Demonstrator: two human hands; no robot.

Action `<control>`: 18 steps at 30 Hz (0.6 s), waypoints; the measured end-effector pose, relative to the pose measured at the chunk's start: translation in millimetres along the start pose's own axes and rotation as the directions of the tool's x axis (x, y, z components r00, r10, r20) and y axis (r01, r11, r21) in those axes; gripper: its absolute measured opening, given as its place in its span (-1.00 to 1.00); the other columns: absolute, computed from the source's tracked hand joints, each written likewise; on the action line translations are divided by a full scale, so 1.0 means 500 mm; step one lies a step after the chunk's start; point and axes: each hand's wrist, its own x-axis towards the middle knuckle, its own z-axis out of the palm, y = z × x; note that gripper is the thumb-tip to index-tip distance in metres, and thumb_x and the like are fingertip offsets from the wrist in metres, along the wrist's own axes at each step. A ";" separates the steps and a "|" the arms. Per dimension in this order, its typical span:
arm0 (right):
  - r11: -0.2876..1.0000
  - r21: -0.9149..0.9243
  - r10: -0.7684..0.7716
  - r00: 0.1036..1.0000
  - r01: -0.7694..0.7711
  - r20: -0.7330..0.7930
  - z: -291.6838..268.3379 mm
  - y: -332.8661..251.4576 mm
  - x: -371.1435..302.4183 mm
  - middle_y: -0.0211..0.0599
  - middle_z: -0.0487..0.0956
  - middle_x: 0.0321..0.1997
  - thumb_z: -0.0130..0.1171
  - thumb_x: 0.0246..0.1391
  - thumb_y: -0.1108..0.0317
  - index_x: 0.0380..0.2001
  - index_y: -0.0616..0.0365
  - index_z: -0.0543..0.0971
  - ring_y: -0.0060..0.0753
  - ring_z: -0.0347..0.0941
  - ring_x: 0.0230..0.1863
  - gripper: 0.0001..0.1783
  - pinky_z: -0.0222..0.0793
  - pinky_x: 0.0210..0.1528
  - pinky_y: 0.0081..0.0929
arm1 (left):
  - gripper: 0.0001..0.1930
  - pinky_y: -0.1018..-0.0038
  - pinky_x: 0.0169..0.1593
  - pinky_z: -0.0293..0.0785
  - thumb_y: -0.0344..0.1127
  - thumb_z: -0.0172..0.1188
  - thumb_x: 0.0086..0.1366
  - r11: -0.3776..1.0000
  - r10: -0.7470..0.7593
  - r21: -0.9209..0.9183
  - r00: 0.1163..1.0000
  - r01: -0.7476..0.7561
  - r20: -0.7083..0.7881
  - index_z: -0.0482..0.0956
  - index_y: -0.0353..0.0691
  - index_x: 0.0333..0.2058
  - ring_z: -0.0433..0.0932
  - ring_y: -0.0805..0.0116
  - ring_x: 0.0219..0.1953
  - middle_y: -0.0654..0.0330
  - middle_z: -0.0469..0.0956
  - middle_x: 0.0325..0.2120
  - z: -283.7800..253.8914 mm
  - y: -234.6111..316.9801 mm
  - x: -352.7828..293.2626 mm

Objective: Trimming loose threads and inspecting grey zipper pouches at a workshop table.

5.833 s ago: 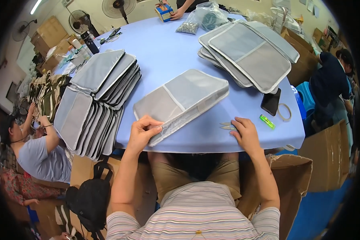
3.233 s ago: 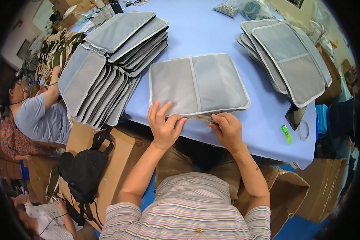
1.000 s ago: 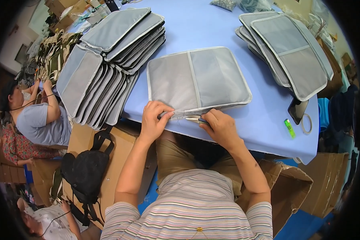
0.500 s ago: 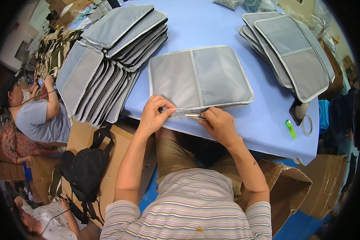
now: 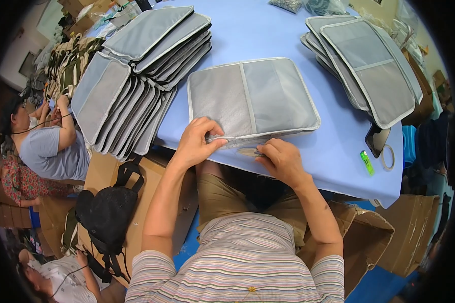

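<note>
At lower centre we see a short-sleeved, multicoloured striped shirt (image 5: 237, 252), small yellow ornament (image 5: 252, 290) and tan cloth bottoms (image 5: 215, 197).

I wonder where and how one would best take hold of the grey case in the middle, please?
I would probably grip the grey case by its right edge, coming from the right and pinching it from above and below. That edge is long, piped and free of hands, whereas the left hand pinches the near edge and the right hand holds snips beside it.
</note>
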 end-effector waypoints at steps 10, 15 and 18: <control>0.997 -0.077 -0.002 1.000 0.000 -0.024 0.011 -0.007 0.012 -0.35 0.40 -0.51 0.25 -0.21 0.32 -0.43 0.09 0.46 -0.28 0.40 -0.47 -0.77 0.32 -0.46 -0.37 | -0.83 0.52 -0.51 0.22 -0.28 0.30 -0.05 0.960 -0.228 -0.115 0.950 0.256 0.213 0.52 -0.22 -0.57 0.31 0.46 -0.60 0.31 0.36 -0.68 -0.007 -0.011 0.023; 0.997 -0.070 -0.014 1.000 0.015 0.009 0.028 -0.015 0.028 -0.33 0.40 -0.50 0.25 -0.20 0.31 -0.43 0.11 0.47 -0.26 0.39 -0.46 -0.77 0.32 -0.46 -0.36 | -0.83 0.53 -0.51 0.22 -0.28 0.30 -0.05 0.959 -0.230 -0.114 0.949 0.258 0.214 0.52 -0.22 -0.57 0.30 0.49 -0.61 0.32 0.37 -0.68 -0.006 -0.015 0.023; 0.998 -0.067 -0.009 0.999 0.011 0.032 0.032 -0.016 0.033 -0.31 0.42 -0.48 0.26 -0.20 0.32 -0.42 0.13 0.48 -0.23 0.40 -0.46 -0.76 0.32 -0.45 -0.35 | -0.83 0.53 -0.51 0.22 -0.28 0.30 -0.05 0.954 -0.238 -0.130 0.947 0.270 0.217 0.52 -0.21 -0.57 0.30 0.49 -0.61 0.32 0.37 -0.68 -0.007 -0.011 0.023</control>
